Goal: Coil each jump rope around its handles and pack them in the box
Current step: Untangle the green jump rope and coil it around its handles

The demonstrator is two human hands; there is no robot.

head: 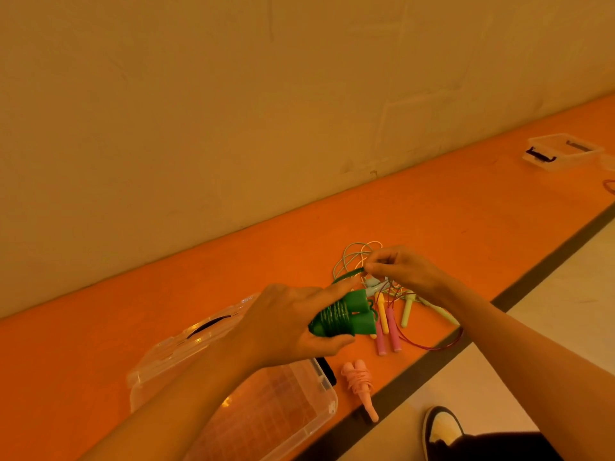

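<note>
Closest to the person, a dark shoe with a pale toe rests on the light floor, just off the edge of the orange mat. On the mat beside it sits a clear box, open and lying flat, its lid tipped back on the far side. Just right of the box lies a pink rope, already coiled around its handles. Above the box the left hand grips a green rope: fingers and thumb are closed around the paired handles, where the cord is wound in tight turns, and the index finger points out along the top. The right hand is a little farther out, thumb and fingertips pinched on the free end of the green cord, which runs taut between the two hands. Under and beyond the hands lies a loose pile of ropes not yet coiled, with pink, yellow and pale green handles and thin cords looping over one another; which cord belongs to which handle I cannot tell. Far off to the right, near the wall, stands a second clear box with a dark latch.
</note>
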